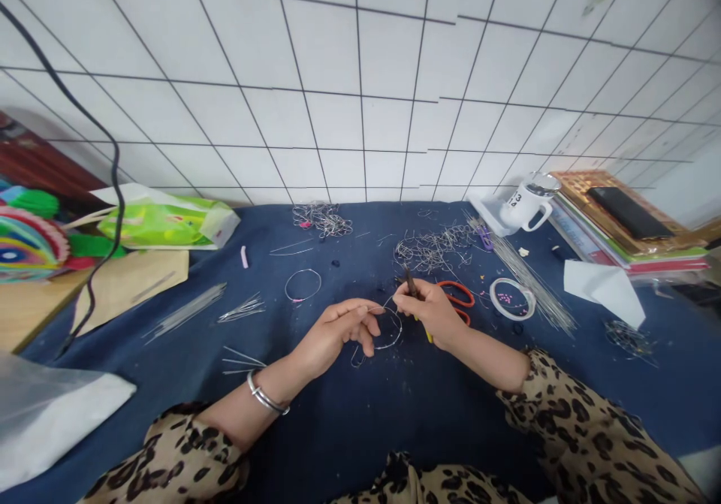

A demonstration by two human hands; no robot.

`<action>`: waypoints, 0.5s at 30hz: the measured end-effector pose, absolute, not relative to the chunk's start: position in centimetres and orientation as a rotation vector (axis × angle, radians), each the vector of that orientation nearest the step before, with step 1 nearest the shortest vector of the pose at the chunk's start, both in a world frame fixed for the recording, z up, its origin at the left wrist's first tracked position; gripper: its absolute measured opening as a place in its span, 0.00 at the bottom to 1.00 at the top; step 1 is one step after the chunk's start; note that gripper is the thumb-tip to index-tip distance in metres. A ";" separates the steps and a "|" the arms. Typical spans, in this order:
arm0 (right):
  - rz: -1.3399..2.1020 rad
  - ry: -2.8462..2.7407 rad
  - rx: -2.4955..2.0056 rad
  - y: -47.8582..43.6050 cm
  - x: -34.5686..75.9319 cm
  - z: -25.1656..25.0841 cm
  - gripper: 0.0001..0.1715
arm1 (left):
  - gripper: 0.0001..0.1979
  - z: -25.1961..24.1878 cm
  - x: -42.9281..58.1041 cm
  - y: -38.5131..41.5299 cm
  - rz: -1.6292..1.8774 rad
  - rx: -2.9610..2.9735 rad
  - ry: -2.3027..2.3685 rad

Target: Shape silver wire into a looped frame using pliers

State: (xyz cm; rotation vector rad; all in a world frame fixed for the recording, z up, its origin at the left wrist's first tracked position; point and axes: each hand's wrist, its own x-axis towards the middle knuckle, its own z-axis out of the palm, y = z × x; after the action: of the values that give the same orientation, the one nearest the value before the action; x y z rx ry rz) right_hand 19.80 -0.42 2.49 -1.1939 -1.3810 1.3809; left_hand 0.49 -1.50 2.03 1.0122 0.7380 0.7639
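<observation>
My left hand (343, 331) pinches a thin wire ring (388, 331) over the dark blue cloth (360, 429). My right hand (431, 310) grips small pliers (411, 285) with yellow handles, their tip at the ring's upper edge. Both hands are closed and almost touch at the middle of the cloth. A silver bangle (264, 396) sits on my left wrist. Red-handled scissors (459, 294) lie just behind my right hand.
Another wire ring (303, 285), bundles of straight wires (185, 312) and tangled wire (433, 248) lie on the cloth. A small white dish of pink beads (511, 298), a white mug (526, 203), stacked books (625, 226), white paper (605, 288) and a green packet (163, 222) stand around.
</observation>
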 end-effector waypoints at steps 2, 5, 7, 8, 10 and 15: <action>1.382 -1.369 -1.212 -0.4 19.8 2.5 0.07 | 0.17 2.0 0.4 -1.4 0.787 0.973 0.715; 1.377 -1.359 -1.221 -0.4 19.7 2.5 0.07 | 0.19 1.9 0.3 -1.3 0.813 0.935 0.689; 1.373 -1.362 -1.216 -0.4 19.7 2.5 0.07 | 0.20 1.8 0.3 -1.3 0.816 0.926 0.685; 1.374 -1.366 -1.214 -0.4 19.8 2.6 0.07 | 0.20 1.8 0.3 -1.3 0.814 0.924 0.686; 1.374 -1.366 -1.214 -0.4 19.8 2.5 0.07 | 0.20 1.8 0.3 -1.2 0.814 0.925 0.690; 1.367 -1.365 -1.213 -0.4 19.8 2.4 0.07 | 0.19 1.7 0.3 -1.2 0.822 0.940 0.707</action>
State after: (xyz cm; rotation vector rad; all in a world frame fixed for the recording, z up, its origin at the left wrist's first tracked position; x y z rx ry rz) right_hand 19.82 -0.36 2.38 -1.2126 -1.3647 1.3667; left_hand 0.26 -1.21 1.75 0.9405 0.7068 0.8216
